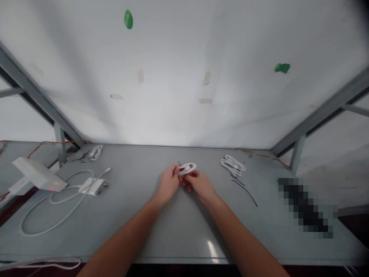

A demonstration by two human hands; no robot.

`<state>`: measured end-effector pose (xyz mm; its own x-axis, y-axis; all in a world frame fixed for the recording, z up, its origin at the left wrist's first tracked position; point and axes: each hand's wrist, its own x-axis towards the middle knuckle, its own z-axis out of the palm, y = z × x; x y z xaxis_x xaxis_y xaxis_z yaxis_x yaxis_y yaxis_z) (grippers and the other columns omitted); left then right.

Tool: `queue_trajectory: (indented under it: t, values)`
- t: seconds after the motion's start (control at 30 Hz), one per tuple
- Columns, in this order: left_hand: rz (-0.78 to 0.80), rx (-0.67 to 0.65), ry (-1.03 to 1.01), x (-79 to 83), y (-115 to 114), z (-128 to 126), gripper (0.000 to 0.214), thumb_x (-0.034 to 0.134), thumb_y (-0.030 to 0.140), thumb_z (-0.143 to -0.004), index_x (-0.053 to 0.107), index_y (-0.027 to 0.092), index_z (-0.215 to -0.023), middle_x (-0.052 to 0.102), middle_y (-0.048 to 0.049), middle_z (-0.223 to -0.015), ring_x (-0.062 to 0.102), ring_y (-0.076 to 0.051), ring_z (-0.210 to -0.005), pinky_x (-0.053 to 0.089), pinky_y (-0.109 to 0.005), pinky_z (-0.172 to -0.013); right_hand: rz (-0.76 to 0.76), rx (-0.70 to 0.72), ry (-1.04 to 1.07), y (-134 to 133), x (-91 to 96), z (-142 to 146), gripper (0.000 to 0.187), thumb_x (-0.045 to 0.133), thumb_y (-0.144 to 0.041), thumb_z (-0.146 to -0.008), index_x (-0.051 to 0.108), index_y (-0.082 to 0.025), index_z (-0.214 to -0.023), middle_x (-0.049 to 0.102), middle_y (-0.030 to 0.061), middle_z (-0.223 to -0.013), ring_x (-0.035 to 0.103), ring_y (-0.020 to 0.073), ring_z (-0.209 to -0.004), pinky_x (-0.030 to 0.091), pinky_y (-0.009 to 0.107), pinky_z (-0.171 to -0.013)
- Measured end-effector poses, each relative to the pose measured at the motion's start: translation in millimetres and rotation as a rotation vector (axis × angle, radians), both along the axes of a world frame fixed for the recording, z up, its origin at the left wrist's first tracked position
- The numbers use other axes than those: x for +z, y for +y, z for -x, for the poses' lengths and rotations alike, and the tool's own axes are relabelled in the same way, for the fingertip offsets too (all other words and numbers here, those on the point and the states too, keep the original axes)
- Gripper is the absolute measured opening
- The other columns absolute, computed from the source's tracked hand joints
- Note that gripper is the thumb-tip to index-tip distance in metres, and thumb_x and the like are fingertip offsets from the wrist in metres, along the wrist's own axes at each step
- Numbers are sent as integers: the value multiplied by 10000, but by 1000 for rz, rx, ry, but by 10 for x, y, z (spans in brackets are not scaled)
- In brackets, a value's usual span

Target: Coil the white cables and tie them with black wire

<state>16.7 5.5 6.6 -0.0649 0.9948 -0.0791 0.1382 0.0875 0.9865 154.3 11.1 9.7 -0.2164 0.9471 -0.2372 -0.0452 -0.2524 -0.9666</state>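
A small coiled white cable [187, 168] is held over the middle of the grey table [150, 219]. My left hand [169, 182] grips its left side with fingers curled round it. My right hand [199, 184] pinches the coil from below and the right. Both hands meet at the coil, just above the tabletop. A thin dark tie pokes out behind the coil, too small to make out well.
A second coiled white cable [233, 164] lies to the right, with thin black ties [245, 189] beside it. At the left lie a white power adapter [92, 186] with a long looped cord, another small coil [96, 152] and a white device [39, 175]. Grey frame posts stand at both back corners.
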Motion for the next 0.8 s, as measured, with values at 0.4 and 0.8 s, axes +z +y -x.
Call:
queue_trajectory:
  t: [0.4, 0.8]
  values:
    - [42, 52, 204, -43, 69, 69, 312, 476, 343, -987, 706, 141, -1045, 628, -4, -645, 597, -157, -598, 445, -250, -614, -536, -23, -781, -92, -41, 67, 252, 537, -102, -878, 779, -166, -848, 732, 97, -885, 662, 204, -820, 484, 301, -755]
    - [13, 3, 182, -98, 81, 123, 515, 549, 407, -933, 682, 73, -1303, 621, 3, -630, 569, -158, -581, 431, -261, -594, -707, 138, -1076, -160, 175, -68, 205, 534, -153, -1009, 736, -180, -1002, 766, 89, -1027, 703, 207, -914, 442, 280, -773]
